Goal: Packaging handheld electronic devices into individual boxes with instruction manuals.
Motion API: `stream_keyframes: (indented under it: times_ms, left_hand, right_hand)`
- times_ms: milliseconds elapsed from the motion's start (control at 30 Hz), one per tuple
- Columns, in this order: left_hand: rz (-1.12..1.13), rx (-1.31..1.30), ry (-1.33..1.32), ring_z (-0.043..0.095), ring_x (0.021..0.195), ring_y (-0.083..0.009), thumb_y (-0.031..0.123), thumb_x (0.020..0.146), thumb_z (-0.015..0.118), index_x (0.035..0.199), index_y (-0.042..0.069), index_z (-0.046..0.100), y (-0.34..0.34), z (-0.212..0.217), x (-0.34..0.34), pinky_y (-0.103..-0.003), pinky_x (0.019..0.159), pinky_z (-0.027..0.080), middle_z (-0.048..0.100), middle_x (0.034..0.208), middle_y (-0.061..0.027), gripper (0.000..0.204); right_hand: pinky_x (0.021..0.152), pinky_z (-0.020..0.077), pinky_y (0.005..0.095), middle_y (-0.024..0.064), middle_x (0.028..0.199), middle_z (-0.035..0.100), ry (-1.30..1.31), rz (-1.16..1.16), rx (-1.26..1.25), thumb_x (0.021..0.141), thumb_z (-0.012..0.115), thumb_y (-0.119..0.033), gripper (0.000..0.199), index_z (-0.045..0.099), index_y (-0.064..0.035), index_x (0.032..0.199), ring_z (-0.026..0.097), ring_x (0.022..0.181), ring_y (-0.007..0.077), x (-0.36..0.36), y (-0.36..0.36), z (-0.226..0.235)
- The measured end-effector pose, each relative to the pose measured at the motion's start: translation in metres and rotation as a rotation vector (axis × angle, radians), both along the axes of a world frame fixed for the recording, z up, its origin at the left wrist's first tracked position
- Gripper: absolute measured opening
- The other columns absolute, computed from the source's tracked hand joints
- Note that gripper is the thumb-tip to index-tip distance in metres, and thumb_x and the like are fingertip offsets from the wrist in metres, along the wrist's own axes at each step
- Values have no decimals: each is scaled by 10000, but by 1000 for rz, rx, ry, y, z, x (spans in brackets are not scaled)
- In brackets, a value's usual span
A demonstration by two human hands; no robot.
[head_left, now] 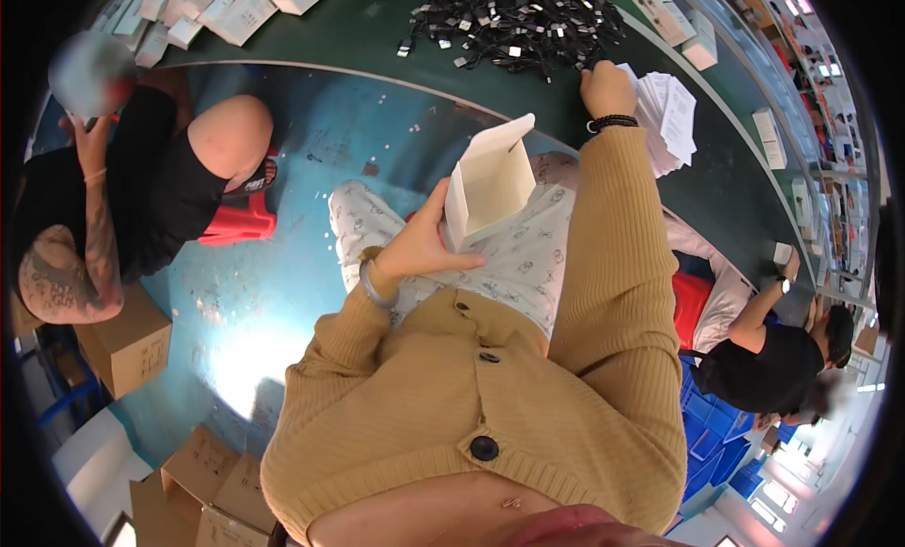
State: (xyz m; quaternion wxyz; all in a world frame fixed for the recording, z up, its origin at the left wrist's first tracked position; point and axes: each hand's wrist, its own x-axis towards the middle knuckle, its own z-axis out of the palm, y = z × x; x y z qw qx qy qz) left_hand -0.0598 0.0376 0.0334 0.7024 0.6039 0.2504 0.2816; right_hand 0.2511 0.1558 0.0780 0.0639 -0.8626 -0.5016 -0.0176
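Left fingers (436, 207) clamp a white box (494, 184); right fingers (591, 79) at the cables (514, 28), grip unclear. Likely picking; next needs a clean pull.

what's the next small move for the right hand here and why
Probably to draw one cable from the black cable pile: the right hand is at the pile's near edge, and the left hand holds a white box with its mouth open, so a cable could perhaps go in.
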Motion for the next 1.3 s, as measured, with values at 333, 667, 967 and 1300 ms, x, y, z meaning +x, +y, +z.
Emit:
stream_keyframes:
  times_ms: [333,667,967,1300]
  left_hand:
    - [30,9,57,452,1172,-173,180,633,843,1375,46,300,12,-12,-1,-330,1009,363,477,1256,-80,929]
    - [-57,140,56,480,1158,-193,177,601,854,1333,36,335,3,11,27,-332,975,394,488,1240,-113,908]
    - [-222,242,-154,295,1346,-320,282,619,857,1449,13,96,-47,16,70,-397,1115,236,321,1421,-224,1158]
    - [-879,286,915,330,1329,-367,487,622,779,1423,49,271,20,-249,88,-400,1104,283,351,1435,-201,1045]
  right_hand:
    - [512,421,258,108,664,596,415,471,448,841,660,-157,174,657,4,907,523,515,166,-35,-125,106]
    - [613,489,342,105,1034,602,366,908,121,694,785,-320,600,558,-84,1197,620,809,279,-79,-171,112]
    - [1060,316,395,184,1466,216,642,228,644,656,801,-226,1177,-19,-6,1472,318,1310,275,-73,-270,61]
    - [640,495,269,150,992,595,534,-389,236,809,707,-137,987,-13,-116,1484,591,801,185,260,-217,98]
